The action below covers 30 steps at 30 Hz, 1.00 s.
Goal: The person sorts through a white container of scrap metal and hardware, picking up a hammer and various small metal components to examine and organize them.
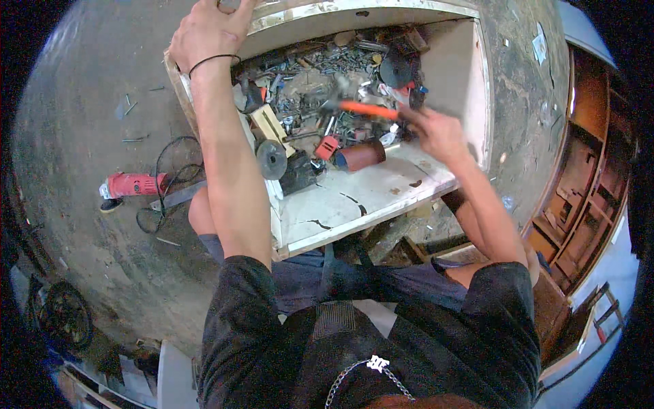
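A shallow white-painted wooden box, worn and chipped, lies tilted across my lap. Nails, screws and other small metal bits fill much of its far part. My left hand grips the far left corner of the box; its fingertips run out of the picture. Closed round the handle of a hammer, my right hand is over the right half of the box. The orange hammer points left, its head blurred above the metal bits. I cannot tell whether the head touches them.
Inside the box are a grey disc, a dark disc, a pale wooden block, a red piece and a brown cylinder. A red angle grinder with a black cable lies on the floor at left. Wooden shelving stands right.
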Each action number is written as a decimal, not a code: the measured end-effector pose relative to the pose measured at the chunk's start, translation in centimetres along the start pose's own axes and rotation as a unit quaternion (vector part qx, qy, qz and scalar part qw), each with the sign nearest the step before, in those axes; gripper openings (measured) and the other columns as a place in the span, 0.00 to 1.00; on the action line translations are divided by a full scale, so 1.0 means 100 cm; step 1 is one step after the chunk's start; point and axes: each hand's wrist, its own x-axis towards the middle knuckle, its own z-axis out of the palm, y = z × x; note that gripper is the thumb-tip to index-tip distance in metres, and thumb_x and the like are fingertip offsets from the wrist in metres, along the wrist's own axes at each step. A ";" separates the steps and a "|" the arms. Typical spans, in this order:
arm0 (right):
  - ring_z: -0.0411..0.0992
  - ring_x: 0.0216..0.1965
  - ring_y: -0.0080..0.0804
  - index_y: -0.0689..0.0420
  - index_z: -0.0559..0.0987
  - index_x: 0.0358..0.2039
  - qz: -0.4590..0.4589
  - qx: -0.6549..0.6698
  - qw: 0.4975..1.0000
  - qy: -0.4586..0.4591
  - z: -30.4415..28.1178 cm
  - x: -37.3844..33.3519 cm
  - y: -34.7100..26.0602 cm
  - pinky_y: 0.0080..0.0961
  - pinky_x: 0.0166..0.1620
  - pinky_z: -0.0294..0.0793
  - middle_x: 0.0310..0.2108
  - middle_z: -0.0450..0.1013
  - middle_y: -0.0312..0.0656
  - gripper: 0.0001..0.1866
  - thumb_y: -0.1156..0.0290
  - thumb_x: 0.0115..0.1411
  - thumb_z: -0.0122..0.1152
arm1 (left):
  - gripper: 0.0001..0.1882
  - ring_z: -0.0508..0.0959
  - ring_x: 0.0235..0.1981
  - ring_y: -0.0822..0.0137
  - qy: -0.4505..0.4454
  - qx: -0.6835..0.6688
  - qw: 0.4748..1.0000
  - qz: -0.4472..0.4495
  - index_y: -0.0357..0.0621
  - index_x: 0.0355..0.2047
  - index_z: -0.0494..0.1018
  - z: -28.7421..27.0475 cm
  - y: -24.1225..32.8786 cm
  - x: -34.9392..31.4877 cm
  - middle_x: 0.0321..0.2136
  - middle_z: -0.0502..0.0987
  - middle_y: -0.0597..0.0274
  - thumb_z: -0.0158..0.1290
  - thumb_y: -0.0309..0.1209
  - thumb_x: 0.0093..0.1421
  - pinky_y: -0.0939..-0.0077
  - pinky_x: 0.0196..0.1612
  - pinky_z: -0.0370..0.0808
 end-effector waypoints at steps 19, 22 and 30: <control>0.77 0.39 0.51 0.49 0.82 0.42 0.100 0.107 0.986 -0.077 0.020 0.038 0.009 0.44 0.42 0.76 0.37 0.78 0.49 0.16 0.56 0.57 0.62 | 0.18 0.82 0.39 0.55 -0.005 0.003 1.000 0.000 0.57 0.37 0.82 -0.004 0.001 -0.003 0.33 0.83 0.60 0.54 0.52 0.55 0.60 0.44 0.76; 0.76 0.38 0.51 0.50 0.82 0.40 0.042 0.158 0.986 0.023 0.029 0.080 -0.013 0.45 0.40 0.76 0.35 0.78 0.49 0.13 0.59 0.58 0.60 | 0.18 0.82 0.39 0.55 0.013 -0.013 1.000 0.013 0.57 0.37 0.82 -0.005 0.001 -0.006 0.33 0.83 0.61 0.54 0.52 0.55 0.59 0.44 0.76; 0.74 0.43 0.54 0.49 0.79 0.49 -0.004 0.139 0.983 0.122 0.093 0.176 -0.046 0.44 0.45 0.75 0.47 0.73 0.49 0.18 0.65 0.58 0.61 | 0.18 0.81 0.39 0.55 0.001 -0.007 1.000 -0.009 0.57 0.37 0.82 -0.004 0.003 -0.002 0.33 0.83 0.61 0.55 0.52 0.55 0.59 0.44 0.76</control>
